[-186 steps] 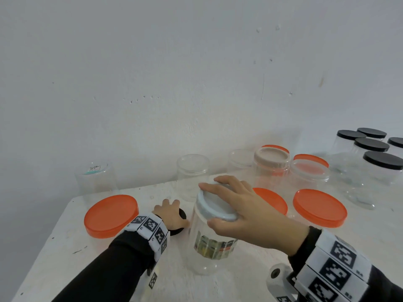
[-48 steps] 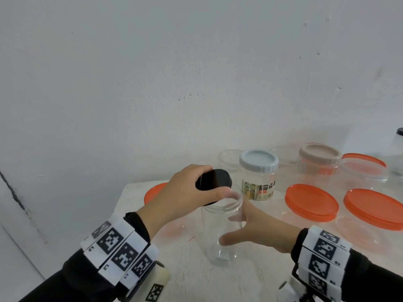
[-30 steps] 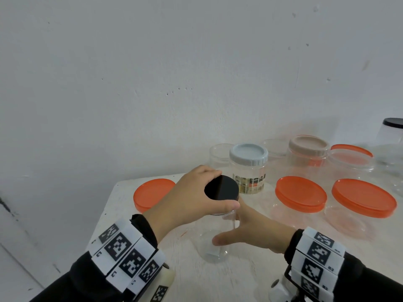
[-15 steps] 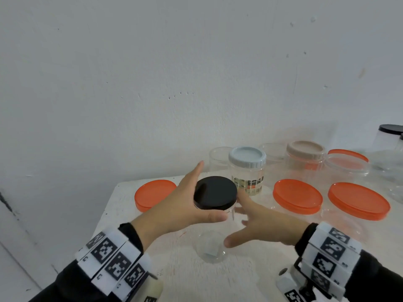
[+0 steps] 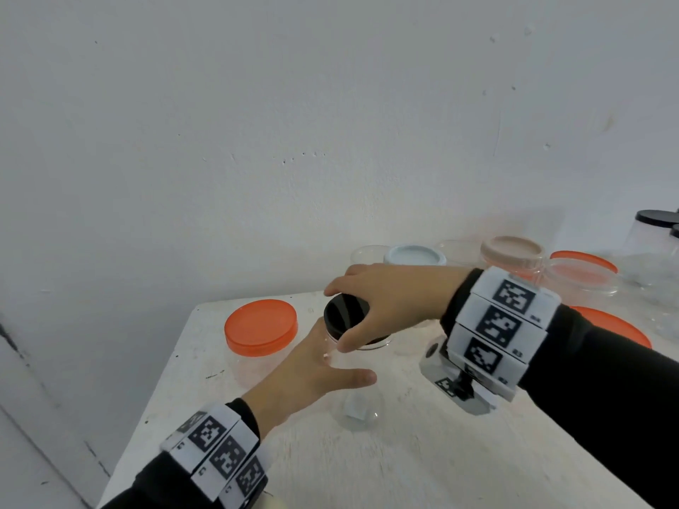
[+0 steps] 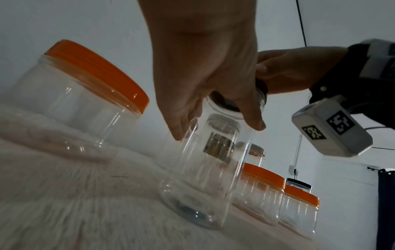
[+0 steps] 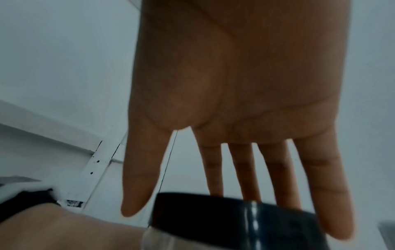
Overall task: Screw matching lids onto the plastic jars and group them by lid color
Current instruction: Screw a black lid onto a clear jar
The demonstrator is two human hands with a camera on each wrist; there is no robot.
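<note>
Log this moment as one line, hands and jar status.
left hand: holds clear jar | right hand: grips black lid on jar mouth | clear jar: upright on table | step: lid fitting

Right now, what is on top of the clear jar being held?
A black lid sits on the mouth of the clear jar, the right grip arched over it, thumb and fingers around its rim. The grip hides the lid's far side; thread engagement cannot be seen.

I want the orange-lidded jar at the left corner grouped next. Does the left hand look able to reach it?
Probably yes, once freed: the left hand holds the clear jar, the right hand grips its black lid; the orange-lidded jar stands just beside, nothing between.
</note>
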